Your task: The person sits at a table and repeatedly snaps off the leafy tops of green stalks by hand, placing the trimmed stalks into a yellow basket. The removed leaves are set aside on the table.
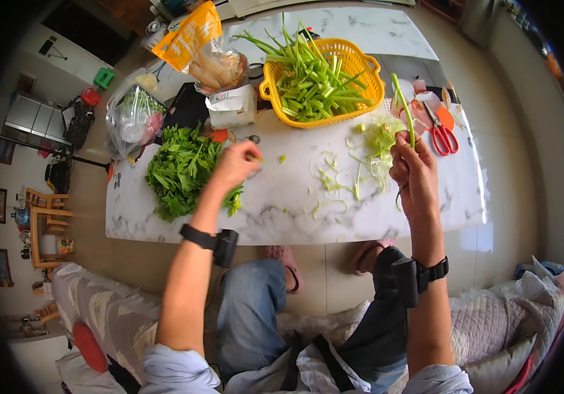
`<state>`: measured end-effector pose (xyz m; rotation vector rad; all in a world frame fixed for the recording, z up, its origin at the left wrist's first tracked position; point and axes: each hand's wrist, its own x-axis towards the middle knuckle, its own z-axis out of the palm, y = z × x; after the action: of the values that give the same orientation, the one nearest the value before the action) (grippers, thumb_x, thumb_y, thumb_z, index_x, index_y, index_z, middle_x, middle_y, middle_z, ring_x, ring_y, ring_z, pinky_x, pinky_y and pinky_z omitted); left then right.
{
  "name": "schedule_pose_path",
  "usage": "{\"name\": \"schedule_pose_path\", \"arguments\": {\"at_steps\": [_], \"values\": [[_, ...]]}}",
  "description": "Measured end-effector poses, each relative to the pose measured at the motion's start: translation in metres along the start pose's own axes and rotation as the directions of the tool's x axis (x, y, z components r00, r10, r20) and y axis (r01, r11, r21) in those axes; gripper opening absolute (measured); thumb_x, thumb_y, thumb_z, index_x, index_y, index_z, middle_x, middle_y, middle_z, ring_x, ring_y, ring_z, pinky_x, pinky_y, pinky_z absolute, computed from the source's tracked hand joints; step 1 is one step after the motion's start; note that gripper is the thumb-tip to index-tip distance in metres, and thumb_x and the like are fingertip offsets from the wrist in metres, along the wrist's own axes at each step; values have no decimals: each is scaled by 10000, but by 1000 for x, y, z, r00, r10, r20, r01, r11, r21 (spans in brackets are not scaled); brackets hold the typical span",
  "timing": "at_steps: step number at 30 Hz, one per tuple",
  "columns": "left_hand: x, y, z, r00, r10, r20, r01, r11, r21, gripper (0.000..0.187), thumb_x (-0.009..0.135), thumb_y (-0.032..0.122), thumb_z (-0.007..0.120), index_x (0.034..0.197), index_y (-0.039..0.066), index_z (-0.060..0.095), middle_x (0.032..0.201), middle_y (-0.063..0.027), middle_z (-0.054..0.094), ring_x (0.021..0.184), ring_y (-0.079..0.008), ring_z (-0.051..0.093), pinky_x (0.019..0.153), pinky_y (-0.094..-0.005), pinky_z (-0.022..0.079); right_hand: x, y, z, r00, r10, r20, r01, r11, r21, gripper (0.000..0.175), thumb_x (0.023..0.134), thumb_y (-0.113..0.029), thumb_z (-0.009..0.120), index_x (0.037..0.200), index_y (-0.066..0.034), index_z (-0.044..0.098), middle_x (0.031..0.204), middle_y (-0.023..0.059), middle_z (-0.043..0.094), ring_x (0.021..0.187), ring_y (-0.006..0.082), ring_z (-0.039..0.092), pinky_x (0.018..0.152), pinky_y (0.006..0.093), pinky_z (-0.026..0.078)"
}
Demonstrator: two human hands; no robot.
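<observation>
My right hand [414,170] grips a celery stalk [404,101], which rises upright from between thumb and fingers. My left hand [235,166] is curled, slightly blurred, with a small green celery bit [260,159] poking out from the fingertips. Just beside and partly beneath that hand lies a heap of celery leaves [176,172]. Beyond both hands stands a yellow plastic basket [322,118] holding many cut celery stalks [311,88]. A pale pile of stringy celery peelings [379,140] sits left of my right hand, and thinner strands [331,182] lie scattered on the marble-patterned tabletop [272,216].
Red-handled scissors [443,138] lie right of my right hand. At the back left are a tissue pack [232,107], an orange-and-clear food bag [208,54] and a clear plastic bag of produce [134,118]. The table's front edge [301,242] runs above my knees; a sofa [498,320] is behind.
</observation>
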<state>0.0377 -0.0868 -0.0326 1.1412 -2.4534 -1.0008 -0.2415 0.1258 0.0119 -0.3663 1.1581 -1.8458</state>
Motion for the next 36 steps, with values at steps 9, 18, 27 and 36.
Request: {"name": "schedule_pose_path", "arguments": {"at_steps": [9,18,27,36], "values": [[-76,-34,-7,999,42,21,-47,955,292,162,680,-48,651,738,-2,507,792,-146,541,770,-342,562,678,-394,466,0,3,-2,998,-21,55,21,1000,-4,99,948,-121,574,1018,-53,559,716,-49,449,524,2,305,459,176,218],[-65,-54,-95,889,91,-449,138,881,453,188,705,-38,644,739,9,466,734,-151,545,709,-352,559,641,-402,448,2,5,-2,999,-39,27,38,999,6,103,949,-103,573,1035,-47,570,691,-53,430,514,5,297,458,173,214],[-63,-91,-154,933,-25,-360,161,922,352,376,780,73,713,1133,53,588,1173,-108,545,1083,-262,546,846,-361,483,1,10,5,1000,19,-23,-21,998,-59,178,955,-191,580,1047,-45,625,753,-64,491,570,12,355,495,163,273],[-62,115,-19,964,7,-267,-143,856,-496,334,964,190,578,1273,62,575,1147,-62,651,771,-76,577,677,-222,478,-23,17,23,842,272,466,-391,903,178,297,1025,-293,432,1018,-35,579,685,-14,457,534,66,287,497,211,258]]}}
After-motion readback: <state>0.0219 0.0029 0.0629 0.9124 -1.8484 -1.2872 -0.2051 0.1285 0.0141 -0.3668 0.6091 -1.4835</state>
